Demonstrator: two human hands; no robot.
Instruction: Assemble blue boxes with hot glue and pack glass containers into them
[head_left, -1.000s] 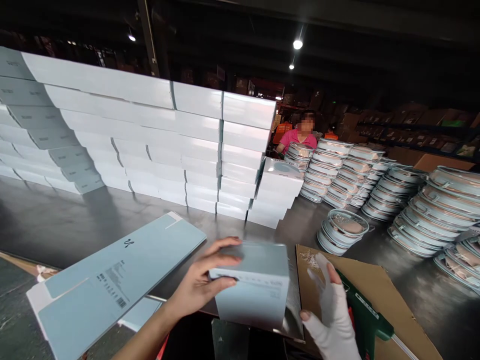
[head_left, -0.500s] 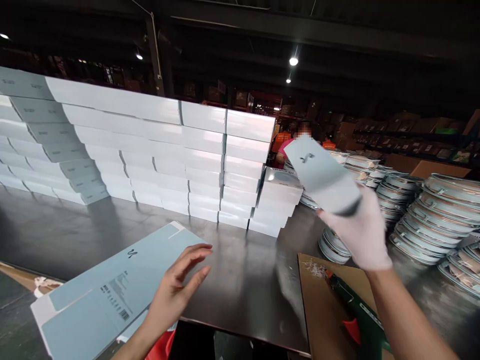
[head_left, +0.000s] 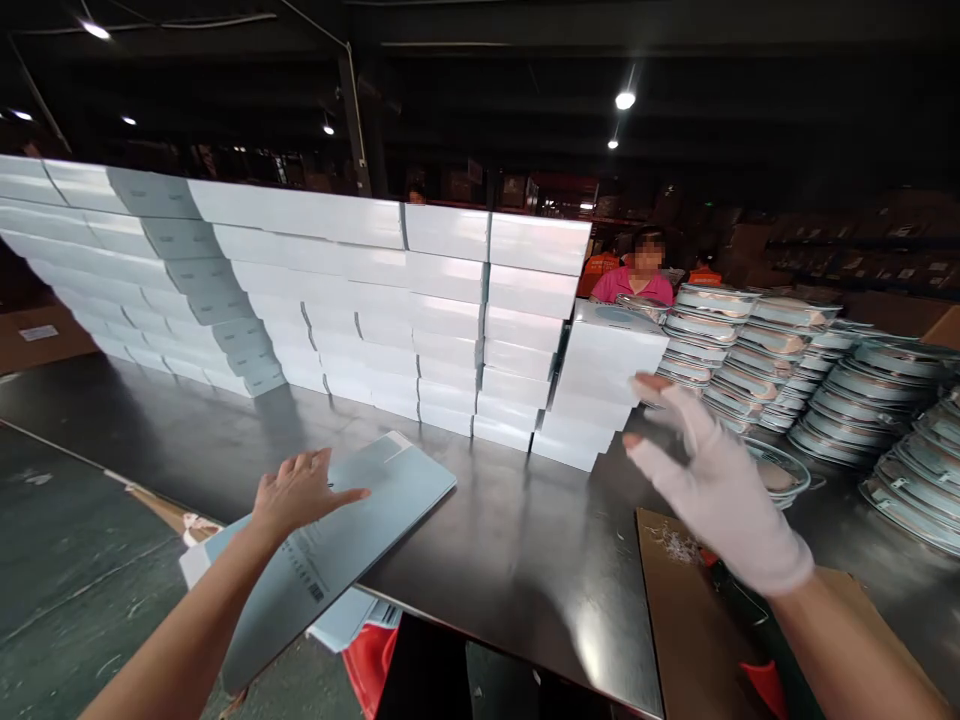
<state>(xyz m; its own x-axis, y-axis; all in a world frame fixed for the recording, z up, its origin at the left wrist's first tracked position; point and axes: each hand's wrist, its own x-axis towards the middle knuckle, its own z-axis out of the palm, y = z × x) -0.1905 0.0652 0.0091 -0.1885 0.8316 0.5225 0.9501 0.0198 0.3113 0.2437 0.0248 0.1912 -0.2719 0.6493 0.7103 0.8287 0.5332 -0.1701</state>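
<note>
My left hand, bare, is over a flat light-blue folded carton, with its fingers apart. The carton lies slanted across the table's front edge, printed text and a barcode on its face. Whether my palm presses on it I cannot tell. My right hand wears a white glove with bare fingertips and is blurred by motion. Thumb and fingers stand apart with nothing between them. Just left of it rises the end stack of white boxes, whose top box has a light-blue round print.
A long wall of white boxes lines the back of the metal table. Several stacks of round lidded containers stand at right. Below my right hand lies brown cardboard with a dark green tool. A person is behind the stacks.
My right hand has let go of the white box it held up. My left hand has moved left, over the flat carton. The view has turned slightly left.
</note>
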